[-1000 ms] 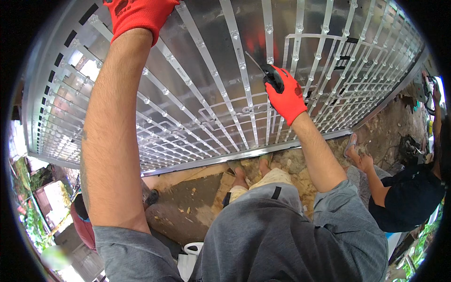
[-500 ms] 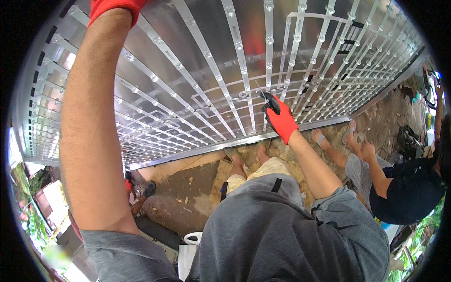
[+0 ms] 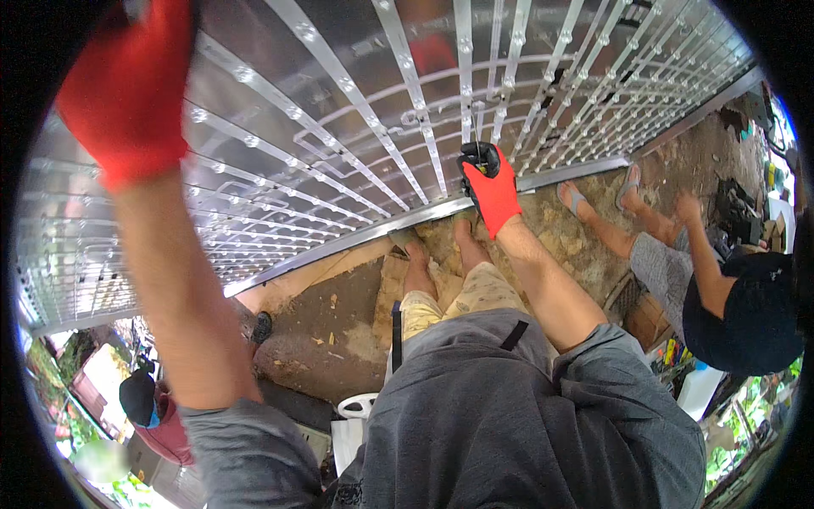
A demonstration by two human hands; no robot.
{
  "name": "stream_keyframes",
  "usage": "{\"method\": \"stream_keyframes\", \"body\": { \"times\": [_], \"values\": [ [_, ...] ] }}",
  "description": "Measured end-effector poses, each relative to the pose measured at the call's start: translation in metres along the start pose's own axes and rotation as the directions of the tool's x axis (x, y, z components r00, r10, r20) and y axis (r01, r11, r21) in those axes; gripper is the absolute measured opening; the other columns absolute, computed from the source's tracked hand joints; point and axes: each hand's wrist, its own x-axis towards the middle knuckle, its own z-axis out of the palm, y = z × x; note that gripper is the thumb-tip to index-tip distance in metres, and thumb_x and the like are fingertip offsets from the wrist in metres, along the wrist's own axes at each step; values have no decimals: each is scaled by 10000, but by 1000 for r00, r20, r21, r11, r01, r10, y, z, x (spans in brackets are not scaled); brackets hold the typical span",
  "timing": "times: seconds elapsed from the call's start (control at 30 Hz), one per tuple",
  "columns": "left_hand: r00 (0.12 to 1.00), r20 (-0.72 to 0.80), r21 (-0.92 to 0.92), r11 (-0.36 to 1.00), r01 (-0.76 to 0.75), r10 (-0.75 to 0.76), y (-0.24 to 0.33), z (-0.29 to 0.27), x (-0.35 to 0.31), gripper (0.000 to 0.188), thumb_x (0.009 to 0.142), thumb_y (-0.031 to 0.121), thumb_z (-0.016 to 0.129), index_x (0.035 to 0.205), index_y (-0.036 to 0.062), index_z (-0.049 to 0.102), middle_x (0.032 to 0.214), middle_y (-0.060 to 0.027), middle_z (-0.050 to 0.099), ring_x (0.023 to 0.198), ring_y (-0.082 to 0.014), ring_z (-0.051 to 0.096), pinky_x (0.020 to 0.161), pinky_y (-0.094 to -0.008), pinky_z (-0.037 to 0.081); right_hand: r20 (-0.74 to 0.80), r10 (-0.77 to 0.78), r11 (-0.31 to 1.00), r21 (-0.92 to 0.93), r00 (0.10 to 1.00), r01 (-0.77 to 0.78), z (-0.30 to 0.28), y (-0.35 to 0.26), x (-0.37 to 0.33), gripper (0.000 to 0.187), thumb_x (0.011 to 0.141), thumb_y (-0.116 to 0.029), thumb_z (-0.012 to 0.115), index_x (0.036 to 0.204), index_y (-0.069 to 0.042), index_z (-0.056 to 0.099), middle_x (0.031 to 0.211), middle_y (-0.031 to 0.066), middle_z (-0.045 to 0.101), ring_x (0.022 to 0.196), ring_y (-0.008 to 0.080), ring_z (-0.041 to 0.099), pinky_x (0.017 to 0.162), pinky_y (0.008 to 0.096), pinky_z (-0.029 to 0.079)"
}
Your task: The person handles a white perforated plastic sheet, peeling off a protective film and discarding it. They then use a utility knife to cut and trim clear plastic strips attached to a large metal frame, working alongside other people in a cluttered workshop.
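A large metallic panel (image 3: 246,114) with rows of pale strips dotted with clear, lens-like domes tilts up before me. My left hand (image 3: 131,97), in a red glove with black on it, is raised at the panel's upper left. It is smeared by motion and its fingers are mostly hidden at the picture's edge. My right hand (image 3: 489,178), gloved likewise, is closed near the panel's lower edge. From its fist a thin-shafted tool (image 3: 477,127) points up toward the strips; the handle is hidden in the glove, so its exact kind is unclear.
A person in a black cap (image 3: 742,314) sits low at the right, sandalled feet near the panel's bottom rail (image 3: 555,176). Another person in a maroon shirt (image 3: 165,433) is at the lower left. A white plastic object (image 3: 352,428) stands beside me on the dirt floor (image 3: 326,327).
My left hand has come down into view from the top edge. My right hand has shifted slightly left and up, still gripping the tool. The person at the lower left now shows more.
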Motion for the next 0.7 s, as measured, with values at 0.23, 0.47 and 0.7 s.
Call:
{"method": "stream_keyframes", "body": {
  "times": [0.23, 0.47, 0.7],
  "values": [
    [263, 829, -265, 67, 962, -493, 84, 122, -293, 327, 918, 226, 638, 1148, -5, 664, 1047, -112, 711, 904, -148, 640, 803, -301, 494, 149, 225, 974, -69, 963, -217, -19, 32, -11, 371, 905, -73, 569, 1275, -61, 546, 1066, 76, 654, 851, 151, 623, 721, 299, 517],
    [548, 594, -366, 408, 836, -589, 105, 159, -306, 406, 855, 161, 707, 1232, 40, 615, 1146, -139, 660, 1034, -251, 644, 887, -341, 492, 186, -183, 807, -532, 965, 255, -14, 33, 6, 427, 851, -111, 595, 1275, -70, 564, 1138, 184, 625, 1032, 337, 614, 900, 384, 482],
    [751, 414, -324, 688, 649, -514, 108, 173, -274, 424, 799, 204, 758, 1189, 86, 641, 977, -100, 684, 865, -244, 673, 766, -371, 517, 43, -171, 945, -276, 984, 176, -10, 44, 28, 316, 874, -86, 602, 1187, -52, 628, 1008, 99, 687, 909, 184, 648, 817, 303, 504]
  ]
}}
